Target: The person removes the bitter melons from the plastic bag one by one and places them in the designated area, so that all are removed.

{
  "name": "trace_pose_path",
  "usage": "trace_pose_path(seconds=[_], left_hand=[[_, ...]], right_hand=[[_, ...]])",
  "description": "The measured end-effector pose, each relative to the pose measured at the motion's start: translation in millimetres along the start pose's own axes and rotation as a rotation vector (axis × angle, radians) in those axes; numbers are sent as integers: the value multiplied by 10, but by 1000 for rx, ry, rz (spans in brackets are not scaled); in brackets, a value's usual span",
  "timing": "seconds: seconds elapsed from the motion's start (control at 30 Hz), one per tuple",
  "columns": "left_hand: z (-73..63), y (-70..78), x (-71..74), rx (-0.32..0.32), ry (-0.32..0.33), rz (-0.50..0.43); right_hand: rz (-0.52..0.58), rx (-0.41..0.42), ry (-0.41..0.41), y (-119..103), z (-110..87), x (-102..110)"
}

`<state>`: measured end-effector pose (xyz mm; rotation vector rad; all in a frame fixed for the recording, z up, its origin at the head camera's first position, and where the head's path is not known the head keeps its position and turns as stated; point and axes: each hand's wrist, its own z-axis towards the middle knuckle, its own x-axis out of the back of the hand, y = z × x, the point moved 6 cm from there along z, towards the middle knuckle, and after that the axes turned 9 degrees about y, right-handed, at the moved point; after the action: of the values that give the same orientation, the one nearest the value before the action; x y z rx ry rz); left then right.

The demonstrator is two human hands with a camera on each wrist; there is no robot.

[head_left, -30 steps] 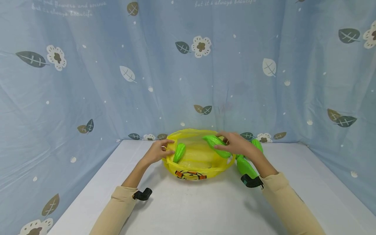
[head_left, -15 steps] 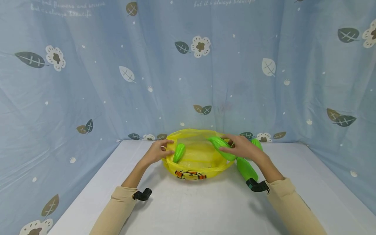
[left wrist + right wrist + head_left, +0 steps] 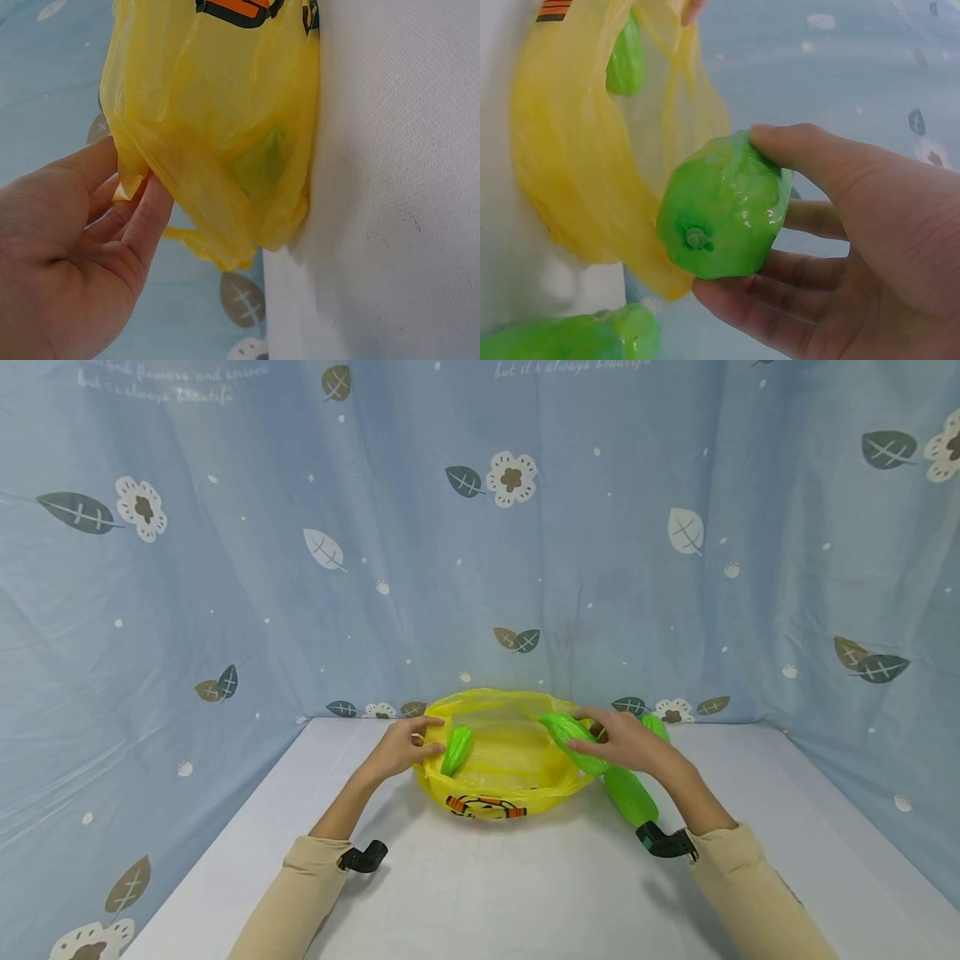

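Note:
A yellow plastic bag [image 3: 502, 768] stands with its mouth spread wide at the back of the table. My left hand [image 3: 401, 747] pinches its left rim; in the left wrist view the film passes between the fingers [image 3: 148, 217]. Inside lies a bright green ridged gourd [image 3: 457, 750]. My right hand [image 3: 622, 739] grips a second green gourd [image 3: 720, 214] at the bag's right rim, its tip pointing over the opening and its stem end toward the right wrist camera. More gourds [image 3: 632, 795] lie right of the bag, one [image 3: 656, 727] partly hidden behind the right hand.
The white table [image 3: 495, 885] meets a blue patterned curtain [image 3: 585, 568] just behind the bag. Black wrist cameras [image 3: 363, 857] sit on both forearms. A bag handle strip [image 3: 217, 251] hangs loose below the left hand.
My right hand has moved right and slightly down with the gourd, from over the bag's opening to its right rim. The left hand stays in place.

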<state>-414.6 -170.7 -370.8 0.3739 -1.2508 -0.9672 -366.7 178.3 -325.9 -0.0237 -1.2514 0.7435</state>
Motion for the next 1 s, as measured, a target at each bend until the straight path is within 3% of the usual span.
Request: trace_pose_path(seconds=[1.0], left_hand=[[9,2,-8,-14,1,-5]], right_hand=[[16,-134,7,380,-246,169]])
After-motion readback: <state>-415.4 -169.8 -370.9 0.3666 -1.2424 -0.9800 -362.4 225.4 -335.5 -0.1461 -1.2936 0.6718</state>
